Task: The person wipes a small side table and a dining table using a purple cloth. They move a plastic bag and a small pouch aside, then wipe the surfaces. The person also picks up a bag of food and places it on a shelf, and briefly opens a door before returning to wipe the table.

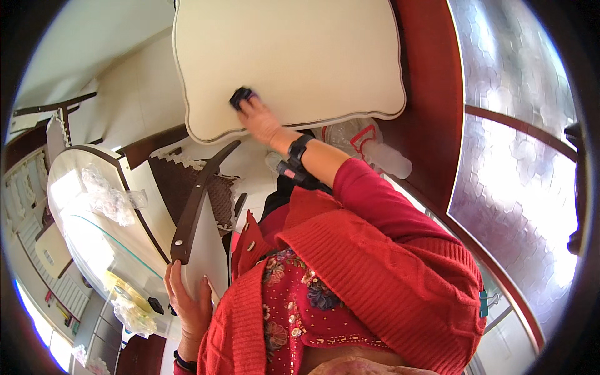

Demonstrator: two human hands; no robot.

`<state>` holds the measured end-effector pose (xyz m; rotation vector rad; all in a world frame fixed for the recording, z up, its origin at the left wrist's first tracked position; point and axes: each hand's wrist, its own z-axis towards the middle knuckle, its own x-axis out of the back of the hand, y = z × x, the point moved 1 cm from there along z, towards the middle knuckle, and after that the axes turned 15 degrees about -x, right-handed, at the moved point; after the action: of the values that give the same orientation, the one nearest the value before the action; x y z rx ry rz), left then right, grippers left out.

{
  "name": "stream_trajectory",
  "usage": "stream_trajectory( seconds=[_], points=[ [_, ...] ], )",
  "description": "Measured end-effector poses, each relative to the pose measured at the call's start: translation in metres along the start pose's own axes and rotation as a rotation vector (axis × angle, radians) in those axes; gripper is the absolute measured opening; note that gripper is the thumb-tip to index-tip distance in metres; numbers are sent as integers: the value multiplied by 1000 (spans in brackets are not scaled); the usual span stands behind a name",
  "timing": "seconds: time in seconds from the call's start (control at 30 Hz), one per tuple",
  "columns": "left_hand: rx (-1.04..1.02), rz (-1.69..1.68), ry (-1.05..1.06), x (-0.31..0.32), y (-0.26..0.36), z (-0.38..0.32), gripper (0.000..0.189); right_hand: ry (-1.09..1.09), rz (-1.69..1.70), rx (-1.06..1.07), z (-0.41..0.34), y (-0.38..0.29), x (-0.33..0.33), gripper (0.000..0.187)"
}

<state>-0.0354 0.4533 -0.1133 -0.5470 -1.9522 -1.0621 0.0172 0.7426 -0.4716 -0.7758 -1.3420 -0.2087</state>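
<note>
My right hand [258, 121] presses a dark, bunched cloth [242, 97] against the cream tabletop [300, 56] with a scalloped edge, near its lower left part. The hand and the cloth look slightly blurred. Lower left, my left hand [188, 295] rests on the top end of a chair's dark wooden back rail [187, 229], its fingers spread over the rail and the pale panel beside it. A black band sits on each wrist.
Left stands a round table [84, 152] with a glass top, bearing clear plastic bags [110, 197] and a yellow item in plastic [123, 293]. Beside the cream table are a plastic bottle [391, 161] and a bag with red handles [363, 136]. A red-framed cabinet [431, 108] stands right.
</note>
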Motion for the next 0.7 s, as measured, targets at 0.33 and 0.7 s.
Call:
stream_trajectory(
  seconds=[0.33,0.7],
  points=[
    [-37,-14,3,0,-4,-2,60,131,278,-621,-105,155,60,21],
    [-23,-11,6,-1,-4,-3,62,341,-292,-844,-69,216,65,28]
  ],
)
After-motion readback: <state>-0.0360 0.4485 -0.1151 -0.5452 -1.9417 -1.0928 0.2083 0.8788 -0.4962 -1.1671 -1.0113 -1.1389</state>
